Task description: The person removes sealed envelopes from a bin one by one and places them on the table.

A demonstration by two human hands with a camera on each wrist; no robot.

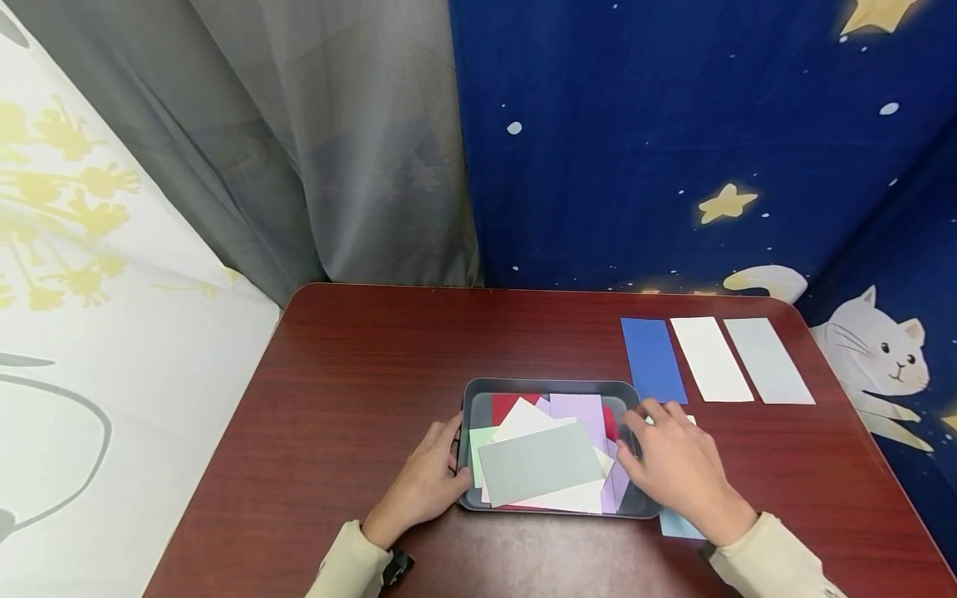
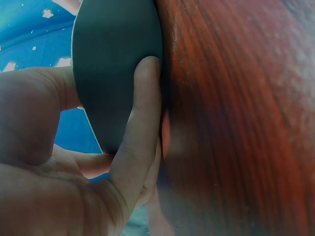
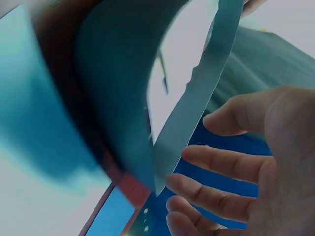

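Holding the grey tray [image 1: 478, 405] (papers [image 1: 540, 463] inside) is the left hand [image 1: 424, 476]

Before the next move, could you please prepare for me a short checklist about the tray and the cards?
1. Left hand on the tray: ok, it holds the left end.
2. Right hand gripping the tray: not ok, it is by the right end but not closed round the rim.
3. Pile of cards neatly stacked: not ok, they overlap at different angles.
4. Tray flat on the table: cannot tell, its underside is hidden.
5. Blue card, white card and grey card apart from one another: ok, gaps show.
6. Light-blue card fully visible: not ok, partly covered.
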